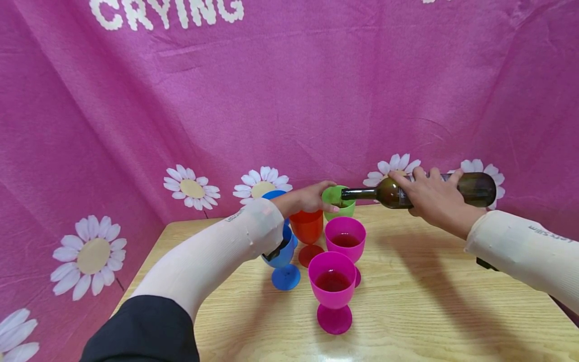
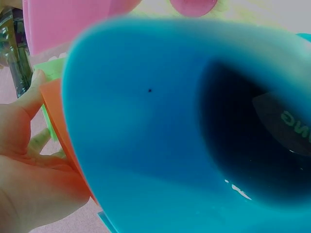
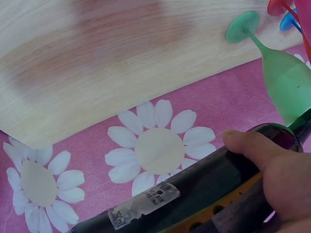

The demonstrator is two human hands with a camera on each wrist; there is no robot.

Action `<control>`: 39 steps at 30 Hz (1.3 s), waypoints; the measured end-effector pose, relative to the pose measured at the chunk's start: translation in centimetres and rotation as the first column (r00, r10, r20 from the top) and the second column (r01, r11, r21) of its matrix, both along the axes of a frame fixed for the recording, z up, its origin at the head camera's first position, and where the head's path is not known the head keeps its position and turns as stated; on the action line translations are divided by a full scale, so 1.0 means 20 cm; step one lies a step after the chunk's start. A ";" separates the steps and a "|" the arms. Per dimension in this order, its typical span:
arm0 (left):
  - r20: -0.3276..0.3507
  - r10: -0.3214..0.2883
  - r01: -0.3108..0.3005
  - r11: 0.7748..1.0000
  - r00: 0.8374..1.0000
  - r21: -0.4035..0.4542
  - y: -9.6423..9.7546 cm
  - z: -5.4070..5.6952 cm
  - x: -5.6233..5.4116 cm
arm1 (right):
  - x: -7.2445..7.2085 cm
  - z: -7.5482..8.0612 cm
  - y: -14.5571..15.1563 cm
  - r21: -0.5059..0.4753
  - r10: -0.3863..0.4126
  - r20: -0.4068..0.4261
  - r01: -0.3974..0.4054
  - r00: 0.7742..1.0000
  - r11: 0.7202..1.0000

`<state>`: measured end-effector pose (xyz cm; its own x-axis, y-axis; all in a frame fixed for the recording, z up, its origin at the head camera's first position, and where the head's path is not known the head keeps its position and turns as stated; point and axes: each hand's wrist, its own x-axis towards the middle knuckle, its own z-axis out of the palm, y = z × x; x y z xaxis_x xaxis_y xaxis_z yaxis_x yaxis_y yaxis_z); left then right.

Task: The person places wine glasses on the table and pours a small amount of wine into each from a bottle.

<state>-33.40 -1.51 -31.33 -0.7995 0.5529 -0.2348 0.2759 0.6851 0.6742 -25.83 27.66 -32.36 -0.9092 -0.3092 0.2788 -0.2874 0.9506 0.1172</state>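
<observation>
My right hand (image 1: 434, 198) grips a dark green wine bottle (image 1: 392, 194) from above, and the bottle lies almost level in the air. Its neck points left, the mouth just over the rim of a light green goblet (image 1: 341, 213). On that goblet's left side my left hand (image 1: 307, 198) holds the rim between thumb and fingers. The right wrist view shows the green goblet (image 3: 286, 80) standing with its foot on the table. A little dark liquid shows inside it. Right below my left hand stands a red-orange goblet (image 1: 307, 230).
Two magenta goblets with red liquid, a front one (image 1: 332, 296) and a rear one (image 1: 346, 226), stand nearer me. Blue goblets, one in front (image 1: 286, 277) and one behind (image 1: 274, 194), stand left, partly under my left forearm. A pink daisy-patterned cloth (image 1: 289, 110) hangs behind the wooden table (image 1: 416, 301).
</observation>
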 end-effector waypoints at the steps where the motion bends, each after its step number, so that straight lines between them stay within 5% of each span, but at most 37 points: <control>1: 0.002 0.000 0.000 1.000 1.000 0.003 0.00 0.00 0.00 | 0.00 0.00 0.00 0.002 0.001 0.000 -0.001 1.000 1.000; 39: 0.011 0.019 -0.019 1.000 1.000 -0.022 0.00 -0.01 -0.01 | 0.01 0.00 0.00 0.005 0.004 0.012 -0.004 1.000 1.000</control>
